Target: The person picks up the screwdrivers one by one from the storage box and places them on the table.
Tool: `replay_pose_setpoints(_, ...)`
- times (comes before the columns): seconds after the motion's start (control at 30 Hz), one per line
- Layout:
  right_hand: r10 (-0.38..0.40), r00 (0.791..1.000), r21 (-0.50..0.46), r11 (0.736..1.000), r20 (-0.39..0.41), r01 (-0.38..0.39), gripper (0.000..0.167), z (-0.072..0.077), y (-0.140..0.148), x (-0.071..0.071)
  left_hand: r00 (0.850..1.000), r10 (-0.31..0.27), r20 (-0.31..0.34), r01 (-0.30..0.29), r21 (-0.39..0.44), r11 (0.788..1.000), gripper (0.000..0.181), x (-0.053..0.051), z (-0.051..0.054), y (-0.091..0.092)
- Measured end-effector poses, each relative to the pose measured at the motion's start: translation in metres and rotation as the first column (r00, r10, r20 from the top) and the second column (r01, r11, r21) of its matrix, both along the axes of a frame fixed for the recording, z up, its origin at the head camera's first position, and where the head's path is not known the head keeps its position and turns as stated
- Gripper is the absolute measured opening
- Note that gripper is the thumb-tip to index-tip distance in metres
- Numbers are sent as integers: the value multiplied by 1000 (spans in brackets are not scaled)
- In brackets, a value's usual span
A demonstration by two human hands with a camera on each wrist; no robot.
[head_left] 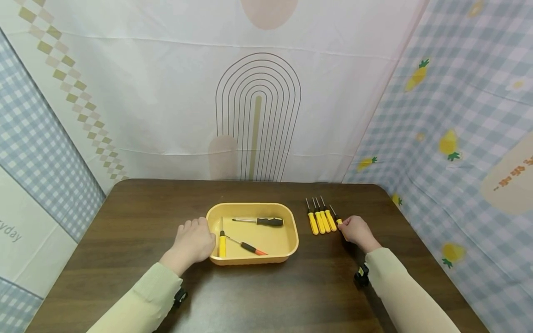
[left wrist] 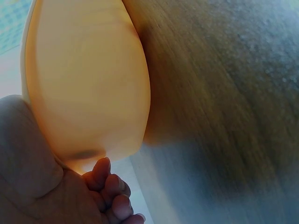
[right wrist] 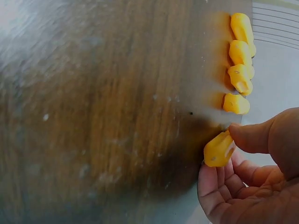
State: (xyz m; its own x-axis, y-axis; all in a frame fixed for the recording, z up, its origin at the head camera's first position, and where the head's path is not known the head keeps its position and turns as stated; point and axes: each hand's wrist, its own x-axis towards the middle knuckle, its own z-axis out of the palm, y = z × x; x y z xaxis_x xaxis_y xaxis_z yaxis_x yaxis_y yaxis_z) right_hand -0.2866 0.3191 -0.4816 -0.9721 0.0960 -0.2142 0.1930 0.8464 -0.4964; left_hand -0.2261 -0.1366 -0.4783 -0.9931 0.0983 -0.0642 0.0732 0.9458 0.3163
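A yellow plastic bin (head_left: 254,261) stands on the table, and my left hand (head_left: 192,240) grips its left end. In the left wrist view the thumb and curled fingers lie about the bin's wall (left wrist: 88,79). Inside the bin are a black-handled screwdriver (head_left: 270,222), a yellow-handled screwdriver (head_left: 222,246) and a black-and-red one (head_left: 248,247). Right of the bin, my right hand (head_left: 359,232) pinches a yellow-handled screwdriver (right wrist: 217,151) between thumb and fingers; its shaft points away from me. Beside it several similar screwdrivers (head_left: 322,222) lie in a row, handles toward me.
The dark wooden table (head_left: 266,300) extends around the bin on all sides. A white patterned cloth (head_left: 166,115) hangs behind its far edge, and a checked cloth (head_left: 449,138) hangs along the right side.
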Motion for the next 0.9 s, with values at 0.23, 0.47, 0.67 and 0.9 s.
replay_pose_setpoints(0.23,-19,1000,-66,998,7,19,23,11,5,13,1000,-2,-2,2,3,1000,40,0,-1,1)
replay_pose_setpoints(0.47,-52,998,-169,984,20,55,25,5,12,11,1000,-5,4,5,6,1000,40,-1,2,-1)
replay_pose_setpoints(0.67,-102,994,-246,964,29,106,25,-2,12,-4,1000,-11,2,11,4,1000,41,-1,3,-1)
replay_pose_setpoints(0.9,-187,978,-339,918,90,207,28,-4,12,-25,1000,-11,-13,10,-1,1000,39,0,2,0)
